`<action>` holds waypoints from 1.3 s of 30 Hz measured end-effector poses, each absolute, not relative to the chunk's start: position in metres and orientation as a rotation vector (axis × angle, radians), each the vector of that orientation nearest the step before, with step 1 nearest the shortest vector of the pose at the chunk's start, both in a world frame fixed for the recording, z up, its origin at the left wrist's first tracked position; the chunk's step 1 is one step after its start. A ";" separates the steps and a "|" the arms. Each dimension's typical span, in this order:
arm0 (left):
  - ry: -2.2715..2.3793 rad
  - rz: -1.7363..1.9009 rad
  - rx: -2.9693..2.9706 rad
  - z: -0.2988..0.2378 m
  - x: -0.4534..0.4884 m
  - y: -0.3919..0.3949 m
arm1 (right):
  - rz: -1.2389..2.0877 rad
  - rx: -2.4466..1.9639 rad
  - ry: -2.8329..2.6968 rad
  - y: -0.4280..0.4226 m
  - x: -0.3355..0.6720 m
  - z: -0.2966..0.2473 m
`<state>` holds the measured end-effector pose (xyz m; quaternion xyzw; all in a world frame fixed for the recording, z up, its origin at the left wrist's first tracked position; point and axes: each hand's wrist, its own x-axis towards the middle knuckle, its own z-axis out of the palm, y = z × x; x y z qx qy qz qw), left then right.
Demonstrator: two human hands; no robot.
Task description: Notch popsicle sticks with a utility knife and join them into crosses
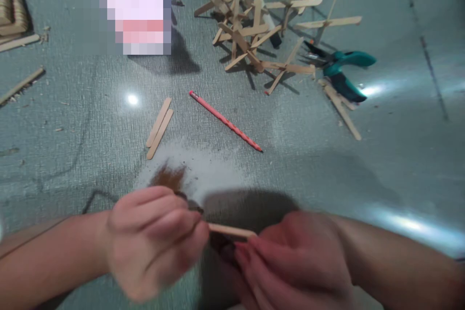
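Note:
A wooden craft stick (232,230) spans the gap between my hands, low in the view. My left hand (156,242) is closed round its left end, fingers curled in and knuckles up. A dark edge shows just above these fingers, too blurred to name. My right hand (298,256) pinches the stick's other end between thumb and fingers. Beyond my hands, two loose craft sticks (159,128) lie side by side on the table. A pink pencil (227,122) rests aslant to their right, its tip toward me.
Crossed craft-stick pieces (250,34) pile up at the back, with a white tube (269,22) among them. Teal-handled pliers (345,65) lie to the right. Stacked sticks (14,5) stand far left. Pale and brown dust (169,178) covers the table near my left hand.

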<state>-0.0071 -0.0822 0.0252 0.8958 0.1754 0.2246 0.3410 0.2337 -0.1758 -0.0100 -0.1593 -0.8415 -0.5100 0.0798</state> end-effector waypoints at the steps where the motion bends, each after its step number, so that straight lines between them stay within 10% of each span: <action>1: 0.407 0.660 2.359 0.025 -0.005 -0.075 | -0.905 -0.535 -2.492 -0.173 0.235 -0.005; 4: 0.450 0.581 2.390 0.020 0.001 -0.061 | -0.131 -0.814 -2.297 -0.161 0.233 0.009; 20: 0.722 0.254 2.136 0.013 0.011 -0.046 | 0.890 -1.130 -1.890 -0.127 0.244 0.013; 39: 0.750 0.239 2.190 0.012 0.013 -0.042 | 0.985 -1.112 -1.894 -0.120 0.239 0.012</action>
